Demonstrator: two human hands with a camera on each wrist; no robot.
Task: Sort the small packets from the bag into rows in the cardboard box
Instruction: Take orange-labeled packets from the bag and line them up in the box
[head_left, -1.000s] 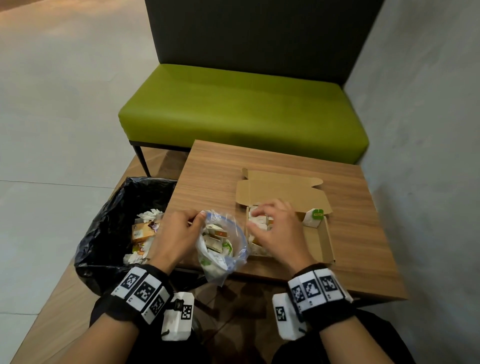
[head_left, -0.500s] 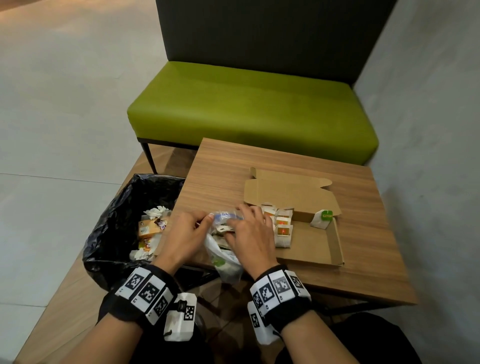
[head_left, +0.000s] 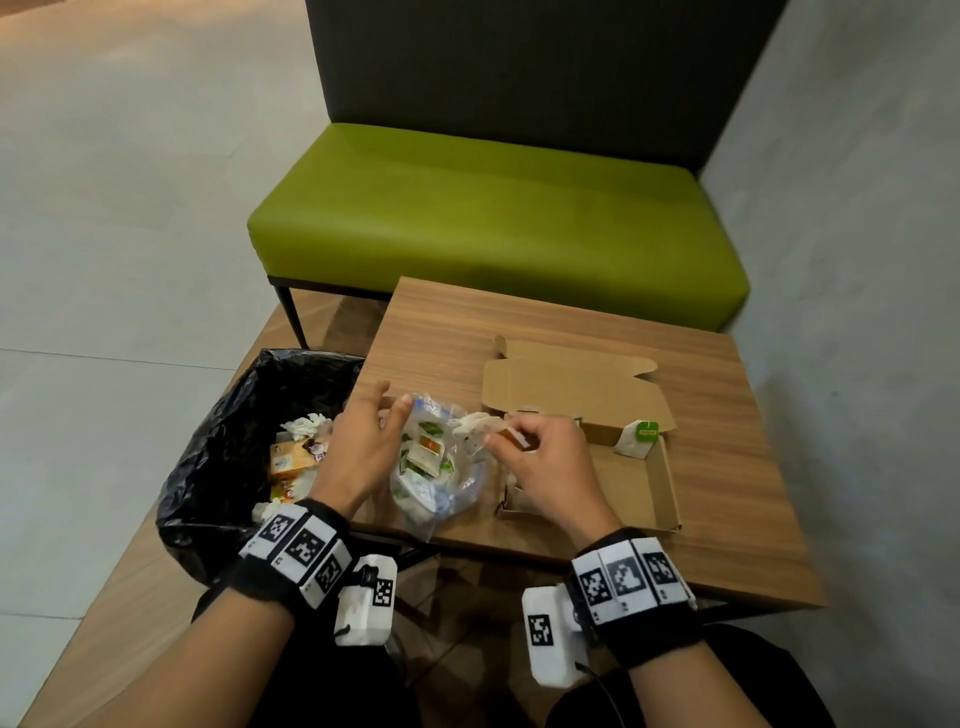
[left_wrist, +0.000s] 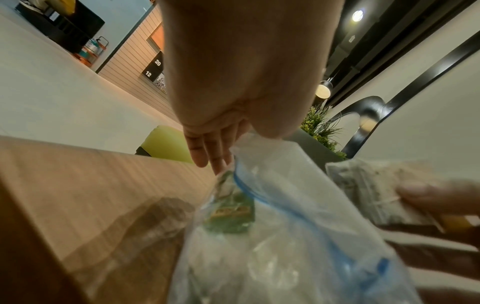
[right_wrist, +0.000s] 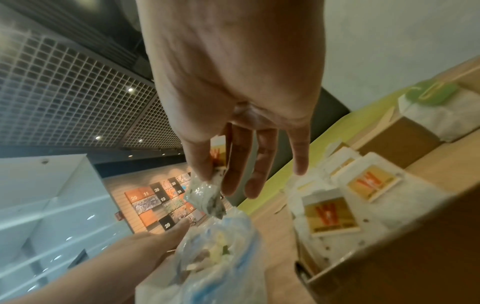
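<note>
A clear zip bag (head_left: 441, 470) of small packets stands open at the table's near edge, left of the flat cardboard box (head_left: 631, 480). My left hand (head_left: 395, 397) pinches the bag's left rim (left_wrist: 255, 144), fingers nearly straight. Just above the bag's mouth, my right hand (head_left: 498, 439) pinches an orange-labelled packet (right_wrist: 218, 156) between thumb and forefinger. Several orange-labelled packets (right_wrist: 331, 214) lie in a row in the box's left part, mostly hidden behind my right hand in the head view. One green-labelled packet (head_left: 641, 436) leans on the box's far wall.
A bin with a black liner (head_left: 228, 441) holding wrappers stands against the table's left side. The box's lid flap (head_left: 566, 384) lies open behind it. A green bench (head_left: 493, 218) is beyond the wooden table (head_left: 727, 545), and a grey wall runs along the right.
My right hand left the box, reached into the bag, and has now come up out of it pinching a packet. My left hand stayed at the bag's rim.
</note>
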